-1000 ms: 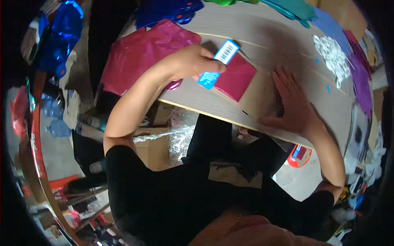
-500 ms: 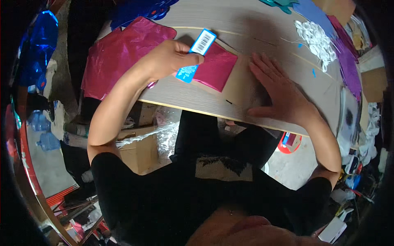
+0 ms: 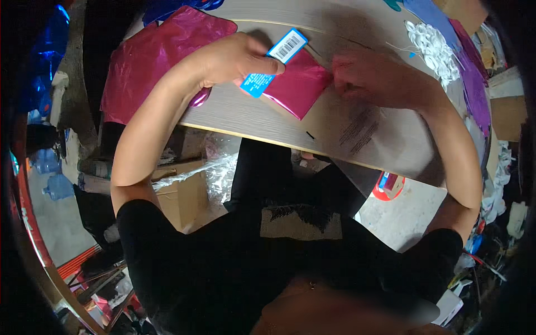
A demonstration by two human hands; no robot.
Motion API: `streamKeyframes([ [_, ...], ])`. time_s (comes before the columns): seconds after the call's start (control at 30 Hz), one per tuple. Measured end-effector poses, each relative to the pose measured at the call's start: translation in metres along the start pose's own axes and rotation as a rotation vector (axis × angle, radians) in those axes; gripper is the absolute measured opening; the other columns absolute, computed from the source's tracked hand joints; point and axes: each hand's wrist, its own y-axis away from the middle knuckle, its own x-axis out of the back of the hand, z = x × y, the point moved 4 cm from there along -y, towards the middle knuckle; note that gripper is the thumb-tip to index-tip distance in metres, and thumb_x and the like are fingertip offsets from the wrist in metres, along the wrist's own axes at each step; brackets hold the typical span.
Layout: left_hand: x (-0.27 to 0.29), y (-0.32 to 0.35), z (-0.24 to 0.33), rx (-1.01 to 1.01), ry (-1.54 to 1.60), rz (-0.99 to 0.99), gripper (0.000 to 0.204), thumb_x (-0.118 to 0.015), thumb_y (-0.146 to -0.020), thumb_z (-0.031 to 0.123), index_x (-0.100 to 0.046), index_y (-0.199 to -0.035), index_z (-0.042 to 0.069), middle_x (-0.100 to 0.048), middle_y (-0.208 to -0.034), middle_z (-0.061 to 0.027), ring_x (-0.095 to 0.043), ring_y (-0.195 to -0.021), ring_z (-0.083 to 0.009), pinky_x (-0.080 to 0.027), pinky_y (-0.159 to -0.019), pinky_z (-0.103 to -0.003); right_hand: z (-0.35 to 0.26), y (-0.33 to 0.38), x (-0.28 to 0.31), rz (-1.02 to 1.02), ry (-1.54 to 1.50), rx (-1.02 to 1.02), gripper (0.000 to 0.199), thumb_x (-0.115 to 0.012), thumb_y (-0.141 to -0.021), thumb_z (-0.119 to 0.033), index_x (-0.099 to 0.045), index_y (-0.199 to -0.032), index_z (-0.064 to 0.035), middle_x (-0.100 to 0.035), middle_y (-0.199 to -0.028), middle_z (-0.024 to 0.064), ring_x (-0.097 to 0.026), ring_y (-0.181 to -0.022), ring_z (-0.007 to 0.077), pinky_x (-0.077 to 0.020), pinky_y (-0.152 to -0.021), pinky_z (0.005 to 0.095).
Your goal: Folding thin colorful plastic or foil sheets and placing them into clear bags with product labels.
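My left hand [image 3: 240, 58] is closed over the left side of a shiny magenta foil packet [image 3: 301, 84] that lies folded on the table. Under its thumb is a blue card tag [image 3: 258, 85] with a white barcode panel, lying slanted across the packet. My right hand [image 3: 371, 78] has its fingers curled in at the packet's right corner; what they pinch is hidden. Below that hand, a patch of dark print [image 3: 360, 131] shows, apparently on a clear film over the tabletop.
Large magenta foil pieces [image 3: 162, 64] lie at the left of the table [image 3: 223, 120]. A pile of white cords [image 3: 432, 47] sits at the far right beside purple foil [image 3: 472, 78]. A red-rimmed bucket [image 3: 388, 188] and a cardboard box [image 3: 187, 195] stand below.
My right hand has gone from lying flat and spread on the table to curled at the packet's right corner, uncovering the print. My left hand still holds the packet and tag.
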Motion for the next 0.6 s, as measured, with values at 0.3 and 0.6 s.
streamKeyframes([
  [0.3, -0.003, 0.002, 0.015, -0.027, -0.067, -0.002, 0.032, -0.075, -0.085, 0.037, -0.073, -0.084, 0.005, -0.060, -0.065, 0.0030, -0.052, -0.059, -0.0046, -0.041, -0.055, -0.023, -0.009, -0.012, 0.001, -0.193, -0.075, -0.232, 0.018, -0.068, -0.073, -0.008, -0.055, -0.085, -0.0045, -0.054, -0.086, 0.0108, -0.056, -0.084, 0.0309, -0.0459, -0.072, 0.0410],
  [0.6, -0.006, 0.001, 0.016, -0.029, -0.091, 0.007, 0.029, -0.075, -0.087, 0.033, -0.073, -0.081, 0.004, -0.060, -0.065, 0.0027, -0.051, -0.059, -0.0042, -0.041, -0.055, -0.024, -0.017, -0.005, -0.007, -0.024, -0.038, 0.026, 0.013, -0.069, -0.076, -0.014, -0.061, -0.084, -0.0067, -0.059, -0.082, 0.0072, -0.057, -0.086, 0.0282, -0.0477, -0.077, 0.0404],
])
